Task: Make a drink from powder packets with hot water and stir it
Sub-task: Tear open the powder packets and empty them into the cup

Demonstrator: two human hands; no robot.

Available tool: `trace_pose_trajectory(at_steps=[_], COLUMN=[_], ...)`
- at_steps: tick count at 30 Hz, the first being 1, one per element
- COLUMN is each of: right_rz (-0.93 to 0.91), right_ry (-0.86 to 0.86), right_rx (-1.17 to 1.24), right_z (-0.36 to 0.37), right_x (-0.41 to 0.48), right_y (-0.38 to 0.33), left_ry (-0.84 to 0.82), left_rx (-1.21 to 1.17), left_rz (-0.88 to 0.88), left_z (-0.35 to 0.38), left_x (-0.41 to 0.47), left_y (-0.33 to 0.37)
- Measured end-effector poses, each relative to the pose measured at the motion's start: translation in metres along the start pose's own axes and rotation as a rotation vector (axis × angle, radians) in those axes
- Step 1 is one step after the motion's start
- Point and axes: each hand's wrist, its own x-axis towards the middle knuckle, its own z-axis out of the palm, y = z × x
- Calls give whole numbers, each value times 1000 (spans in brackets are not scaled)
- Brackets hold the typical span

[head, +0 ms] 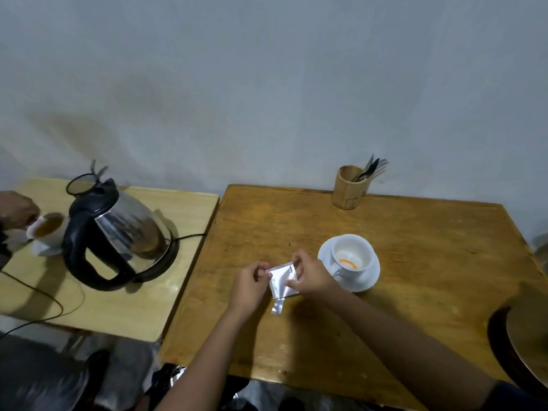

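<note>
A silver powder packet [281, 280] is held over the brown wooden table [415, 262], pinched at its left top corner by my left hand [248, 284] and at its right side by my right hand [311, 275]. A torn strip [277, 305] hangs from the packet's lower edge. Just right of my hands a white cup [354, 256] stands on a white saucer [372, 278]; orange powder lies in the cup's bottom. A steel electric kettle [118, 232] with a black handle sits on its base on the lighter table to the left, lid open.
A wooden holder [348, 188] with spoons and forks stands at the table's back edge. Another person's hand [14, 210] holds a filled cup [47, 228] beside the kettle. The kettle cord [41, 292] trails across the lighter table [184, 209]. A dark round object [525, 339] lies at the right edge.
</note>
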Motion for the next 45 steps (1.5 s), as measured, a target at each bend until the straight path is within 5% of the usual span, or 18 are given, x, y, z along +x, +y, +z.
trace_pose_trajectory(at_steps=[10, 27, 45], right_rz=[40, -4, -19], right_ry=[111, -52, 65], right_rx=[129, -216, -324], right_z=[50, 57, 60], right_x=[-12, -36, -63], right_y=[25, 29, 33], left_ry=[-9, -56, -119], left_rx=[68, 319, 652], left_rz=[-69, 143, 324], left_z=[19, 28, 25], left_x=[-17, -45, -55], left_y=[-38, -51, -56])
